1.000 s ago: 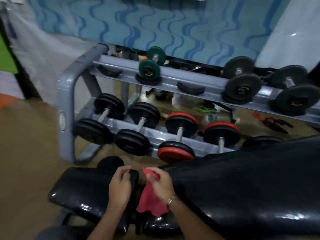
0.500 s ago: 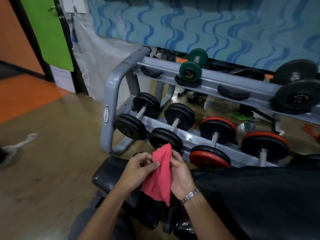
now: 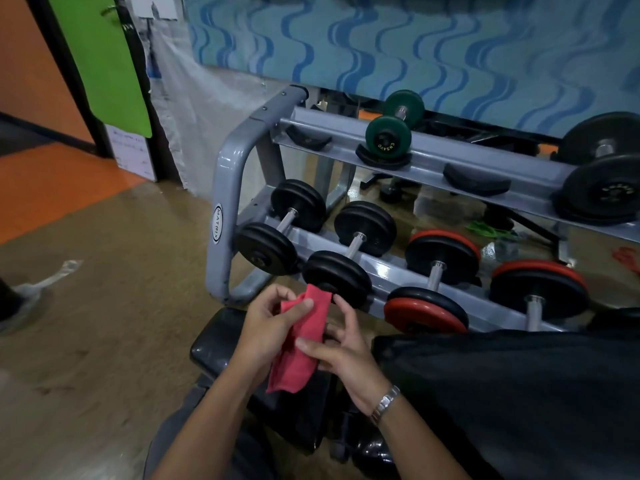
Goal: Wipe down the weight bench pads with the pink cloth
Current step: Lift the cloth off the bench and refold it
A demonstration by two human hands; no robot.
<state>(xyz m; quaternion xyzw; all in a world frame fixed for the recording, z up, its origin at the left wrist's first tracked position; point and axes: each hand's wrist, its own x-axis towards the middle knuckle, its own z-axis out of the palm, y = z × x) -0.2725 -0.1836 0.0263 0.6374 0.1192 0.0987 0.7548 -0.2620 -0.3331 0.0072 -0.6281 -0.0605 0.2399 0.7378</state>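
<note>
The pink cloth (image 3: 304, 337) hangs as a folded strip between both hands, above the gap between the two bench pads. My left hand (image 3: 268, 327) pinches its upper part with thumb and fingers. My right hand (image 3: 341, 348) holds its right edge, thumb across the front, index finger raised. The small black seat pad (image 3: 214, 341) lies under the hands at lower centre. The large black back pad (image 3: 512, 393) fills the lower right.
A grey dumbbell rack (image 3: 225, 216) stands just beyond the bench, holding black, red-edged and green dumbbells. Brown floor spreads to the left, with a dark shoe (image 3: 10, 303) at the left edge. A green door and orange wall are at far left.
The view has swung left and nearer. The cloth went from hanging in my right hand to being held upright by both hands, folded into a narrower strip.
</note>
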